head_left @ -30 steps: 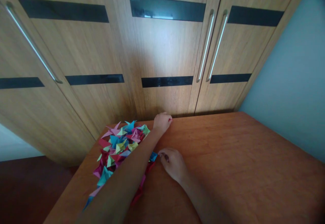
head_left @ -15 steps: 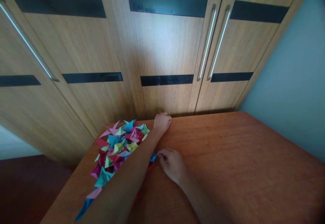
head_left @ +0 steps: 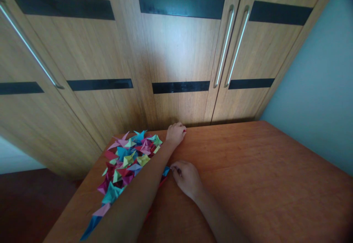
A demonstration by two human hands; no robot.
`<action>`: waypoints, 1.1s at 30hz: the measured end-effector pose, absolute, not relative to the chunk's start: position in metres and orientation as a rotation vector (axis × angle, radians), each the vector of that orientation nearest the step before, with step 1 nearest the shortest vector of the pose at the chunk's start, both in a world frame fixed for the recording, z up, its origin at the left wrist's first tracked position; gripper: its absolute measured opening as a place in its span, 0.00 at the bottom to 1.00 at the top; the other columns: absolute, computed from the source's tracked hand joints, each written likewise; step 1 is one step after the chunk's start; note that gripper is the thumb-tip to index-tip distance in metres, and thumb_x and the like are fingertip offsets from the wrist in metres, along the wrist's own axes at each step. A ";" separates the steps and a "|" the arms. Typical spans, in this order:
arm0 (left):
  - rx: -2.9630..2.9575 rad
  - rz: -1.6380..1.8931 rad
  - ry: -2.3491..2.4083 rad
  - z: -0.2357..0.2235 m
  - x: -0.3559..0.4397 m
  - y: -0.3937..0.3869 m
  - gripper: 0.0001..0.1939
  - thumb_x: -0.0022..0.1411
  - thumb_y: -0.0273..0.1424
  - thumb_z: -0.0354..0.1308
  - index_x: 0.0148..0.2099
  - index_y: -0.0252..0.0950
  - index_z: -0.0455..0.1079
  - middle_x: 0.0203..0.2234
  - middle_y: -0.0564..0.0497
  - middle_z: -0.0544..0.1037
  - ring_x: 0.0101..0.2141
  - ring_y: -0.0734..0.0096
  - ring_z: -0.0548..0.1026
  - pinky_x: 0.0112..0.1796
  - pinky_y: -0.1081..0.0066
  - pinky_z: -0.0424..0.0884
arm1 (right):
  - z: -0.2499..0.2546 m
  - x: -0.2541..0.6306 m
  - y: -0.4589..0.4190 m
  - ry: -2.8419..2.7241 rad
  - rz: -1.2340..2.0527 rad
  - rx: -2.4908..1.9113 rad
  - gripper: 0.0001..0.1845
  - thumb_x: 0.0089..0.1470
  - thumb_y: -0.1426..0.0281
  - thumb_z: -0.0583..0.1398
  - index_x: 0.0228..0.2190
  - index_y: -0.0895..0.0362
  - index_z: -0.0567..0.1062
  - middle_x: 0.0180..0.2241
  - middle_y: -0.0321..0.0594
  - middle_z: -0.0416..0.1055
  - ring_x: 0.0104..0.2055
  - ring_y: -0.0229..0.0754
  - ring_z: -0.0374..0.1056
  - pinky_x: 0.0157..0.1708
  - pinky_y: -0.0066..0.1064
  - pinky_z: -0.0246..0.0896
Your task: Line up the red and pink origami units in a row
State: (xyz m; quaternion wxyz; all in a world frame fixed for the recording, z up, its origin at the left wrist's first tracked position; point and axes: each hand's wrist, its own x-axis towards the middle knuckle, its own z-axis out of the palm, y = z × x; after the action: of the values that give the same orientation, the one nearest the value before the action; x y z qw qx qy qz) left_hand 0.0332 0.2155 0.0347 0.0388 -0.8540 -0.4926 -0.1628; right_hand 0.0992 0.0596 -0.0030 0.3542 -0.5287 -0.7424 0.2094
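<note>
A pile of folded paper cranes [head_left: 128, 160] in pink, red, teal, yellow and purple lies on the left part of the wooden table. My left arm stretches across it and hides part of the pile. At the table's far edge my left hand [head_left: 175, 134] is closed, with a small bit of red showing at its fingers, too small to name. Closer to me, my right hand [head_left: 187, 179] pinches thumb and finger together at the tip of a blue paper crane [head_left: 166, 171], which my left forearm partly covers. Some red paper shows beneath that forearm.
A wooden cabinet [head_left: 176, 52] with dark strips and long metal handles [head_left: 224, 46] stands right behind the table [head_left: 261, 177]. At the right is a pale blue wall [head_left: 317, 74]. The table's left edge drops to a dark floor [head_left: 35, 199].
A little red now shows at my left fingers, which have shifted slightly. My right hand stays almost in place at the blue crane's tip. The pile has not changed.
</note>
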 end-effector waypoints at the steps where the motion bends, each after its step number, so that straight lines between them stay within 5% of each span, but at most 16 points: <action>1: -2.614 -0.506 -1.514 0.036 0.032 0.215 0.08 0.61 0.31 0.54 0.40 0.40 0.74 0.39 0.48 0.72 0.42 0.65 0.69 0.43 0.67 0.62 | -0.003 0.099 0.060 -1.915 0.540 -1.364 0.13 0.54 0.76 0.52 0.32 0.54 0.76 0.29 0.35 0.73 0.30 0.35 0.66 0.32 0.24 0.56; 19: -2.562 -0.482 -1.540 0.096 -0.059 0.121 0.10 0.60 0.32 0.53 0.42 0.38 0.72 0.40 0.47 0.74 0.44 0.63 0.71 0.47 0.68 0.64 | -0.006 0.101 0.060 -1.926 0.565 -1.343 0.12 0.55 0.74 0.53 0.31 0.54 0.77 0.31 0.36 0.74 0.32 0.37 0.68 0.34 0.25 0.57; 30: -2.426 -0.914 -1.683 0.055 -0.150 -0.019 0.12 0.62 0.36 0.49 0.40 0.44 0.74 0.34 0.51 0.78 0.32 0.68 0.77 0.32 0.74 0.74 | -0.005 0.102 0.056 -1.983 0.583 -1.314 0.12 0.54 0.73 0.53 0.32 0.54 0.77 0.27 0.36 0.71 0.28 0.36 0.65 0.31 0.25 0.57; 33: -2.442 -0.879 -1.615 0.036 -0.146 -0.044 0.11 0.61 0.36 0.51 0.44 0.47 0.73 0.37 0.52 0.79 0.37 0.66 0.78 0.38 0.72 0.75 | -0.003 0.100 0.054 -2.011 0.596 -1.310 0.13 0.52 0.75 0.54 0.34 0.53 0.77 0.27 0.35 0.71 0.28 0.36 0.64 0.31 0.25 0.57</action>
State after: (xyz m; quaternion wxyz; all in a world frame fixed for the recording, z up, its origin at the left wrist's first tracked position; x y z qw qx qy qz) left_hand -0.1464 -0.0442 0.0360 0.0423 -0.7981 -0.5280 -0.2872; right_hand 0.1003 0.0536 -0.0033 0.3282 -0.5004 -0.7682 0.2275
